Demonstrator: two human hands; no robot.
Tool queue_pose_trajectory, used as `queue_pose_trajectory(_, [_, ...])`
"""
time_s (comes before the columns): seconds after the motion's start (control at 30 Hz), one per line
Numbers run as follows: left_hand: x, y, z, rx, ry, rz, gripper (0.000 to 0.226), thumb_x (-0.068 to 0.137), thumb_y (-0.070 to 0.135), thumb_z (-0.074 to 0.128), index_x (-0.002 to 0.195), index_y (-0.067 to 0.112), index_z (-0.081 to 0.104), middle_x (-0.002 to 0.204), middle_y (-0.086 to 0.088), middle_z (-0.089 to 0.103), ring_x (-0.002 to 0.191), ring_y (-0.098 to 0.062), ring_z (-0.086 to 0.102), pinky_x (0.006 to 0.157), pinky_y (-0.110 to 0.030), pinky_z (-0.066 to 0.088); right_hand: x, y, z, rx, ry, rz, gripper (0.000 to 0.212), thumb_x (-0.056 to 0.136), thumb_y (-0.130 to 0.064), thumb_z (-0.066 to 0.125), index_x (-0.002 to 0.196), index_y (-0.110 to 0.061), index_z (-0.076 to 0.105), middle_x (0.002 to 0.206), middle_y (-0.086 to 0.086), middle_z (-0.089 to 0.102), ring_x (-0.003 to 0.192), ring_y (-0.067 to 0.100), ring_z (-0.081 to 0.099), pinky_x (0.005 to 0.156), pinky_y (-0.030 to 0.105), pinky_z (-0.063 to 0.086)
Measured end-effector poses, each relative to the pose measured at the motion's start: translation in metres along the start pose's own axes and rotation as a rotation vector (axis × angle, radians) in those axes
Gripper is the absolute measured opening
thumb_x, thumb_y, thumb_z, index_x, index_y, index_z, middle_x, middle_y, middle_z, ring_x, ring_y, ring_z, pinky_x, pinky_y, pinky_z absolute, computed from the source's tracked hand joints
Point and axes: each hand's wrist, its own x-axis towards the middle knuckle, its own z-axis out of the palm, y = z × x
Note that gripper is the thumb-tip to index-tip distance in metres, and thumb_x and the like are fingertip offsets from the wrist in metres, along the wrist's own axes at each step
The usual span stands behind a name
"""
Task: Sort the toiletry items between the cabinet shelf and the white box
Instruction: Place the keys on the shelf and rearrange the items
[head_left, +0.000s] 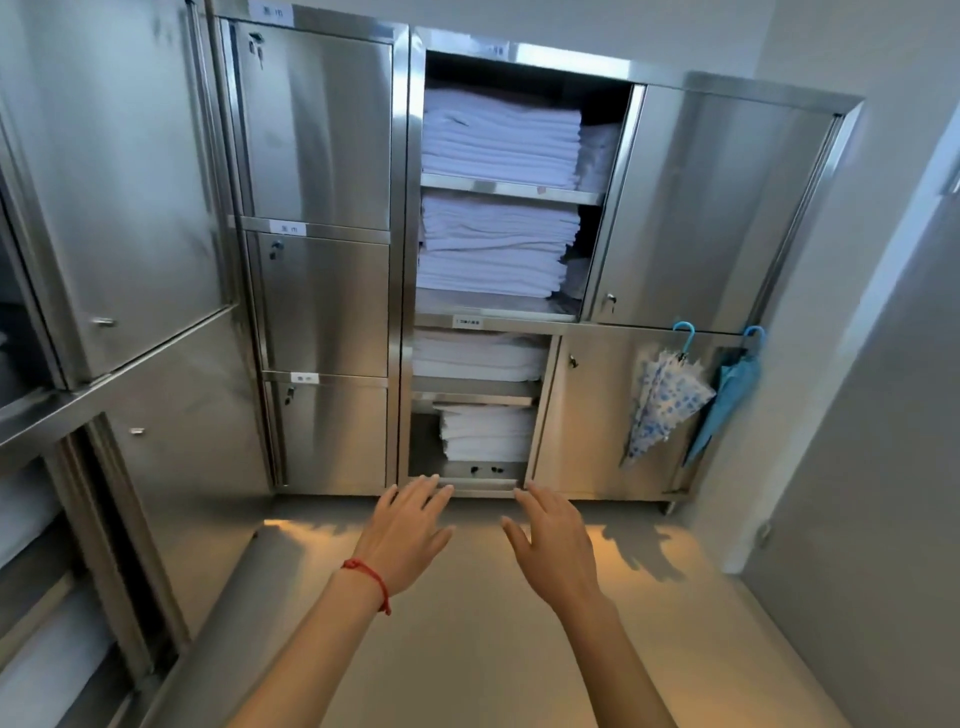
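Observation:
A stainless steel cabinet (400, 260) stands ahead with its middle column open. Its shelves hold stacks of folded white linen (498, 140). On the bottom shelf (467, 470), in front of a linen stack (485, 431), lie a few small dark items (485, 470), too small to identify. My left hand (405, 535), with a red string on the wrist, and my right hand (553, 545) reach forward side by side below that shelf, fingers spread, holding nothing. No white box is in view.
Two folded umbrellas, one blue-patterned (662, 400) and one plain blue (730, 395), hang on the lower right door. Closed locker doors (322, 301) fill the left column. Another steel cabinet (114, 208) runs along the left wall. A grey wall (883, 467) stands at the right.

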Motion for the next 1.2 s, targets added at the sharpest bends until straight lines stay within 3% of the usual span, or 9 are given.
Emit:
queue_pose_trajectory(0.53, [0.086,0.076,0.024,0.0,-0.03,0.053,0.056,0.099,0.045,0.032,0.149,0.024,0.016,0.157,0.001,0.014,0.144,-0.013,0.01,0.118,-0.035,0.007,0.034,0.101,-0.015,-0.017,0.027,0.034,0.046,0.099,-0.042,0.037,0.141,-0.023,0.039,0.15,-0.005,0.033,0.139,0.01,0.025,0.113,0.025,0.015])
queue_pose_trajectory(1.2, [0.283,0.02,0.052,-0.004,0.031,0.148,0.055,0.099,0.043,0.035,0.148,0.022,0.021,0.155,0.0,0.019,0.143,-0.014,0.014,0.117,-0.034,0.01,0.215,0.15,0.019,-0.044,0.104,0.098,0.047,0.099,-0.042,0.04,0.142,-0.022,0.039,0.15,-0.003,0.034,0.138,0.012,0.027,0.113,0.027,0.017])
